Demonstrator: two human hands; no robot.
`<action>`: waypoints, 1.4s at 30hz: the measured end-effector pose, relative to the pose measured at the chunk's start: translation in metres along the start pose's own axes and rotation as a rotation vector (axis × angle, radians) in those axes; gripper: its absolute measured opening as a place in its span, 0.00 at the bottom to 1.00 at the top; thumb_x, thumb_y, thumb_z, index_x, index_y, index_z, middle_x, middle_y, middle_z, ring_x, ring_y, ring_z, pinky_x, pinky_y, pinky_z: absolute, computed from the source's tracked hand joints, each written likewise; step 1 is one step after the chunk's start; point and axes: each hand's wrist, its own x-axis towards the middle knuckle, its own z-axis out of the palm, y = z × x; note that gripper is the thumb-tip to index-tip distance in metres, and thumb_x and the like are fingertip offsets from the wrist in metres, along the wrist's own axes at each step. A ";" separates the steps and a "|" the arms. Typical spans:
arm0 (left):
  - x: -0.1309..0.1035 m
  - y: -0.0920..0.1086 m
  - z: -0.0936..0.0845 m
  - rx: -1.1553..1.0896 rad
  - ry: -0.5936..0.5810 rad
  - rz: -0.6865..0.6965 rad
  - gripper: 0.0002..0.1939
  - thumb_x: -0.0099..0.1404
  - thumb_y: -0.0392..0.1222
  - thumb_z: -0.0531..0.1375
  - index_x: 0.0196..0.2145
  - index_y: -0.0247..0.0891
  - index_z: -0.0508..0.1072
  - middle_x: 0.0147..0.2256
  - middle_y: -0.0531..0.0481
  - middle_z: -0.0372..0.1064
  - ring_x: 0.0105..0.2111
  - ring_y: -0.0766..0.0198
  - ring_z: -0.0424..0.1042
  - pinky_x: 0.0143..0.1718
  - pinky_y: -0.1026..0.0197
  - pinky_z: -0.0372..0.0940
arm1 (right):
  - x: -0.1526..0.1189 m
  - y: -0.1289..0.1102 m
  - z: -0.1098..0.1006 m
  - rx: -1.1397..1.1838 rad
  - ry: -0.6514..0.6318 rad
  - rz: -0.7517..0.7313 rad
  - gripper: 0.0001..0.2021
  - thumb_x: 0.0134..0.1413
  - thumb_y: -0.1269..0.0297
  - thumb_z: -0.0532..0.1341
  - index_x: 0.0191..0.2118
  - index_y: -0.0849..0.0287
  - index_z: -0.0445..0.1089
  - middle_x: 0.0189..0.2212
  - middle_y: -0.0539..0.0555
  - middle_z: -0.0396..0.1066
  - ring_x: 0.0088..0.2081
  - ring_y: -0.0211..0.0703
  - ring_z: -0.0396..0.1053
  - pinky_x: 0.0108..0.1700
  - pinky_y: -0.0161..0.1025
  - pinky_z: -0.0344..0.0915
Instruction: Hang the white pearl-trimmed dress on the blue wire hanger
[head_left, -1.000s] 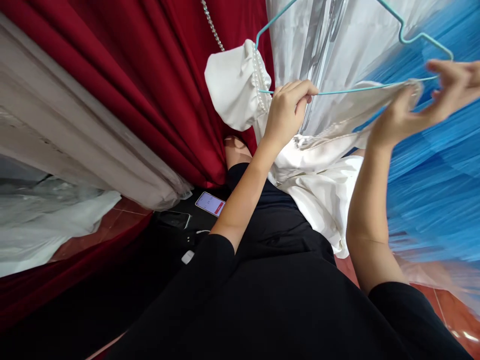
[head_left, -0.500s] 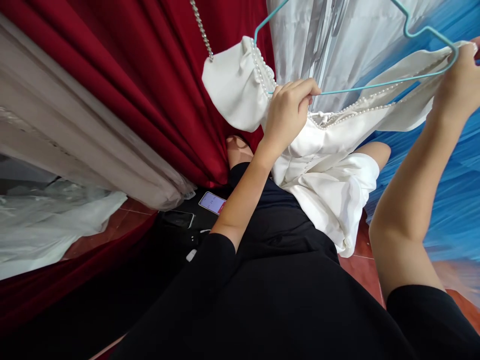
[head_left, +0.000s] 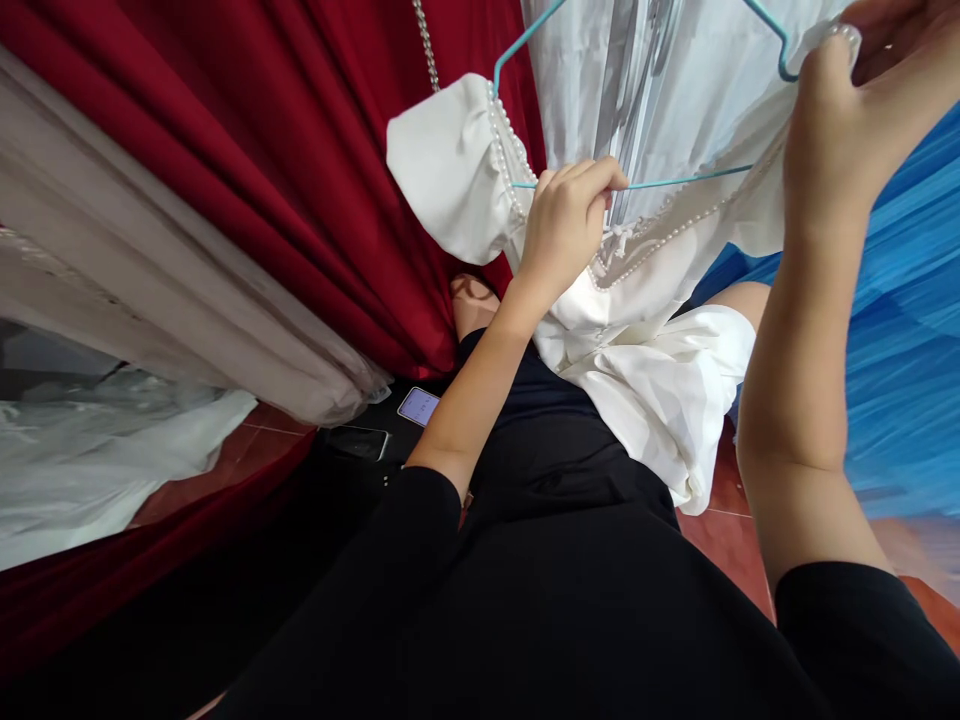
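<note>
A white dress (head_left: 645,370) with pearl-trimmed edges lies over my lap, its upper part raised on a light blue hanger (head_left: 690,180). My left hand (head_left: 574,215) is closed around the hanger's bottom bar and the dress's neckline beside it. At the upper right, my right hand (head_left: 847,110) has its thumb against a pearl-edged part of the dress, which it grips; its other fingers are partly cut off by the frame edge. One puffed sleeve (head_left: 446,170) hangs at the hanger's left end. The hanger's right end is hidden behind my right hand.
Red curtains (head_left: 300,180) and pale gowns (head_left: 165,260) hang on the left. White cloth (head_left: 577,80) hangs in front, blue tulle (head_left: 907,330) at the right. Two phones (head_left: 418,405) (head_left: 358,442) lie on a black surface beside my left arm.
My right hand has moved left and up, pulling the dress's right strap part over the hanger's right end. The hanger and my left hand have shifted slightly left.
</note>
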 end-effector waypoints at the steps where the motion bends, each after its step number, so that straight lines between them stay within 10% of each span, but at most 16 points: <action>1: -0.001 0.000 0.001 -0.007 -0.012 -0.002 0.17 0.63 0.24 0.52 0.36 0.48 0.68 0.33 0.53 0.71 0.38 0.53 0.69 0.45 0.49 0.58 | 0.001 0.000 0.005 0.011 0.062 -0.028 0.12 0.52 0.76 0.52 0.29 0.51 0.48 0.32 0.53 0.53 0.33 0.39 0.57 0.37 0.39 0.53; 10: -0.007 0.002 -0.002 -0.077 0.076 0.065 0.15 0.67 0.28 0.51 0.37 0.48 0.69 0.34 0.52 0.71 0.39 0.52 0.69 0.43 0.49 0.57 | -0.030 -0.058 0.022 0.154 0.119 -0.205 0.11 0.52 0.80 0.50 0.35 0.59 0.65 0.35 0.52 0.61 0.34 0.39 0.60 0.34 0.38 0.56; 13: -0.005 -0.004 -0.002 -0.094 0.090 0.089 0.12 0.70 0.29 0.52 0.38 0.47 0.69 0.36 0.52 0.70 0.40 0.54 0.68 0.46 0.51 0.58 | -0.062 -0.078 0.029 0.113 -0.123 -0.339 0.11 0.56 0.76 0.52 0.40 0.55 0.66 0.39 0.52 0.64 0.42 0.44 0.63 0.45 0.42 0.61; 17: -0.003 -0.014 0.000 -0.085 0.100 0.145 0.11 0.76 0.36 0.51 0.38 0.45 0.70 0.37 0.51 0.72 0.39 0.56 0.69 0.48 0.52 0.61 | -0.089 -0.066 0.044 -0.168 -0.499 -0.130 0.07 0.68 0.59 0.51 0.45 0.44 0.65 0.36 0.49 0.67 0.43 0.46 0.63 0.54 0.48 0.59; 24: 0.008 -0.060 -0.032 0.196 0.690 0.205 0.20 0.72 0.59 0.58 0.52 0.44 0.68 0.58 0.54 0.63 0.65 0.59 0.48 0.70 0.56 0.44 | -0.101 -0.060 0.046 -0.169 -0.396 -0.082 0.08 0.70 0.60 0.51 0.47 0.46 0.65 0.34 0.48 0.68 0.43 0.46 0.62 0.55 0.46 0.53; 29: 0.030 -0.111 -0.077 0.059 0.453 0.138 0.06 0.70 0.32 0.60 0.41 0.43 0.73 0.37 0.53 0.74 0.40 0.60 0.75 0.46 0.57 0.73 | -0.099 -0.061 0.042 -0.158 -0.402 -0.112 0.11 0.72 0.54 0.50 0.41 0.50 0.66 0.33 0.49 0.69 0.41 0.46 0.60 0.53 0.46 0.52; 35: 0.014 -0.163 -0.116 0.096 0.637 -0.075 0.18 0.61 0.13 0.53 0.36 0.34 0.72 0.35 0.53 0.72 0.41 0.60 0.73 0.48 0.56 0.71 | -0.090 -0.052 0.044 -0.070 -0.412 -0.077 0.08 0.70 0.55 0.53 0.39 0.47 0.66 0.35 0.47 0.71 0.40 0.48 0.62 0.52 0.47 0.53; 38: -0.020 -0.161 -0.097 0.059 0.528 -0.202 0.15 0.61 0.15 0.58 0.35 0.34 0.71 0.32 0.56 0.70 0.38 0.63 0.72 0.44 0.57 0.71 | -0.090 -0.053 0.048 -0.081 -0.409 -0.073 0.09 0.71 0.54 0.53 0.39 0.48 0.67 0.36 0.46 0.71 0.39 0.46 0.63 0.52 0.46 0.54; 42: -0.057 -0.102 -0.038 -0.032 0.293 -0.137 0.08 0.63 0.29 0.62 0.38 0.39 0.74 0.38 0.52 0.73 0.43 0.55 0.73 0.47 0.51 0.70 | -0.092 -0.055 0.051 -0.078 -0.394 -0.092 0.10 0.72 0.56 0.54 0.40 0.52 0.68 0.36 0.45 0.72 0.39 0.41 0.63 0.52 0.43 0.53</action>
